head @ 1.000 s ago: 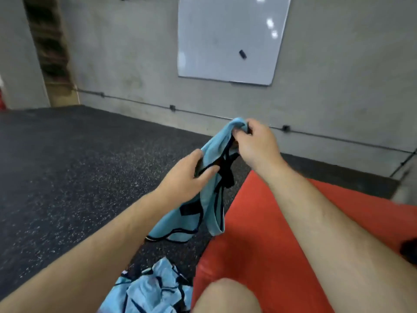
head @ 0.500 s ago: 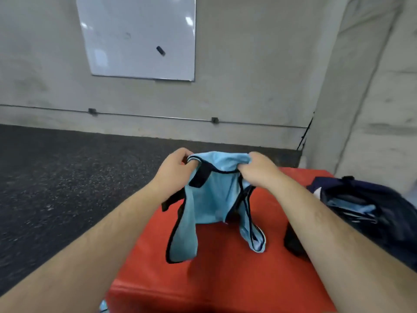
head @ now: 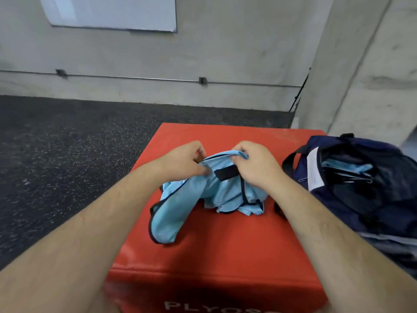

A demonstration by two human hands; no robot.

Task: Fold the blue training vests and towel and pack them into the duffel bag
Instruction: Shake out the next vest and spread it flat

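Vest (head: 171, 213): thin smooth cloth. Box (head: 225, 251): smooth, slightly glossy vinyl. Floor (head: 67, 143): rough speckled rubber. Bag (head: 372, 199): matt fabric.

Head cam only
Looked forward and down, close over the red bench (head: 225, 256), toward the concrete wall (head: 225, 53).

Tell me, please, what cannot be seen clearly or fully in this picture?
All in the head view:
- Duffel bag: right side cut off by the frame edge; the blue fabric inside is too dark to tell vest from towel.
- Blue vest: top hem hidden under the left hand and right hand.
- Lettering on the red plyo box: cut off by the bottom edge.
- Whiteboard: top cut off.
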